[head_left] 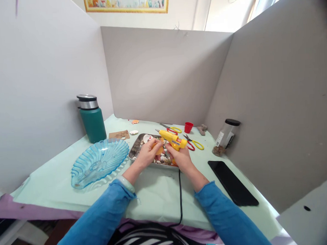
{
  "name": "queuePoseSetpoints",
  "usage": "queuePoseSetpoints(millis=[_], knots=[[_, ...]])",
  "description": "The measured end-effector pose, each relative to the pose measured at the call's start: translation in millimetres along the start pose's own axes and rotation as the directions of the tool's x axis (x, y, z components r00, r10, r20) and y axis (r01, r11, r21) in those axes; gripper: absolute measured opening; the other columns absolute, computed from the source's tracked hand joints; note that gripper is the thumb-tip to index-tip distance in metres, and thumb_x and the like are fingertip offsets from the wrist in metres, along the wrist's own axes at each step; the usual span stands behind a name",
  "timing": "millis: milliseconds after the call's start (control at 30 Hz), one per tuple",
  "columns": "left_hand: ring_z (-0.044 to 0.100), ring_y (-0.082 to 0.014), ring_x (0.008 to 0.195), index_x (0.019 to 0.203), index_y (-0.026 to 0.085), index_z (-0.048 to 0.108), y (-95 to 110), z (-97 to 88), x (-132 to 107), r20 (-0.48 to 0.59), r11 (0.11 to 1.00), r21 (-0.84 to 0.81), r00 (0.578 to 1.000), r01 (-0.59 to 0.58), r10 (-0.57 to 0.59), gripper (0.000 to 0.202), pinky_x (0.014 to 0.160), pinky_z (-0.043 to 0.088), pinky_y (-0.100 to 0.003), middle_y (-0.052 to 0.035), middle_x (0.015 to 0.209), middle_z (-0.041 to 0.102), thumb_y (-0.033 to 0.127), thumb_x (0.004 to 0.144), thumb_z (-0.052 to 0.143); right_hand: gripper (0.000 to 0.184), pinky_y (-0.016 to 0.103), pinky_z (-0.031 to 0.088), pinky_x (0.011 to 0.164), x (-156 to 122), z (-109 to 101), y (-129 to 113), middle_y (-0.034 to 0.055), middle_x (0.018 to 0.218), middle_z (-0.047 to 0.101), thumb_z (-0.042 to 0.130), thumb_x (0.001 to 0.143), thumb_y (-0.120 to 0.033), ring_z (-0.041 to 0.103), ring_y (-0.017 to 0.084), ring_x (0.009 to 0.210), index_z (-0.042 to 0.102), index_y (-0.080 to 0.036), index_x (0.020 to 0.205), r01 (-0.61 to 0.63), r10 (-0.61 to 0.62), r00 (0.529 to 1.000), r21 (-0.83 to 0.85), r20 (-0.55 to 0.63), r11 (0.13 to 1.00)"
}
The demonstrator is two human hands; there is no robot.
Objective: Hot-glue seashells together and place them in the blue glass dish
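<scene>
My right hand (182, 158) is closed around the handle of a yellow hot glue gun (172, 137), whose nozzle points up and to the left. A black cord (180, 194) runs from it down over the table's front edge. Between the fingers of my left hand (148, 152) is an orange shell (158, 149), partly hidden by the fingers. Both hands are over a metal tray (134, 149) that holds many small shells and bits. A white shell piece with a red mark (147, 138) lies near the tray's back left.
To the left are a blue glass dish (99, 162) and a green bottle (92, 120). Behind the tray lie two pairs of scissors (199, 145), brown card (119, 135) and a red cup (188, 127). A jar (225, 137) and black phone (233, 183) are at right; grey panels enclose the table.
</scene>
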State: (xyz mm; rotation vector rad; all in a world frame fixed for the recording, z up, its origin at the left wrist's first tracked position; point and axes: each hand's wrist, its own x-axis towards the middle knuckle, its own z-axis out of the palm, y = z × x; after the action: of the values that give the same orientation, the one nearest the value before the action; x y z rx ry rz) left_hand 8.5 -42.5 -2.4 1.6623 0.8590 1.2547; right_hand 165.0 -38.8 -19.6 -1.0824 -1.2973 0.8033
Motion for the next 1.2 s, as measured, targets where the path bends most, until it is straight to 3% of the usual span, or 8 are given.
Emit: queuePoseSetpoints(millis=[733, 967, 1200], knots=[[0.055, -0.0103, 0.041, 0.084, 0.019, 0.052, 2, -1.2, 1, 0.022, 0.997, -0.077, 1.0, 0.003, -0.001, 0.037, 0.043, 0.043, -0.023, 0.0002, 0.065, 0.067, 0.054, 0.085, 0.061, 0.033, 0.024, 0.038, 0.045, -2, 1, -6, -0.0042, 0.048, 0.052, 0.074, 0.071, -0.048, 0.045, 0.01, 0.043, 0.063, -0.017, 0.068, 0.0, 0.0, 1.0, 0.023, 0.016, 1.0], [0.057, -0.0121, 0.044, 0.096, 0.018, 0.052, -5, -2.4, 8, -0.112, 0.98, -0.197, 0.993, 0.022, -0.044, 0.039, 0.039, 0.042, -0.023, 0.0003, 0.069, 0.065, 0.054, 0.083, 0.063, 0.037, 0.024, 0.038, 0.043, -1, 0, -11, -0.0034, 0.056, 0.057, 0.076, 0.07, -0.052, 0.045, 0.009, 0.042, 0.064, -0.017, 0.074, -0.009, 0.012, 1.0, 0.132, -0.019, 0.991], [0.056, -0.0131, 0.041, 0.104, 0.019, 0.043, -10, -4.1, 10, -0.222, 0.969, -0.238, 0.968, 0.062, -0.117, 0.032, 0.038, 0.041, -0.022, 0.0055, 0.057, 0.059, 0.039, 0.085, 0.059, 0.033, 0.026, 0.042, 0.049, -3, -7, -12, -0.0005, 0.057, 0.061, 0.073, 0.072, -0.05, 0.054, 0.014, 0.051, 0.068, -0.017, 0.075, 0.069, -0.064, 0.997, -0.106, 0.048, 0.992]])
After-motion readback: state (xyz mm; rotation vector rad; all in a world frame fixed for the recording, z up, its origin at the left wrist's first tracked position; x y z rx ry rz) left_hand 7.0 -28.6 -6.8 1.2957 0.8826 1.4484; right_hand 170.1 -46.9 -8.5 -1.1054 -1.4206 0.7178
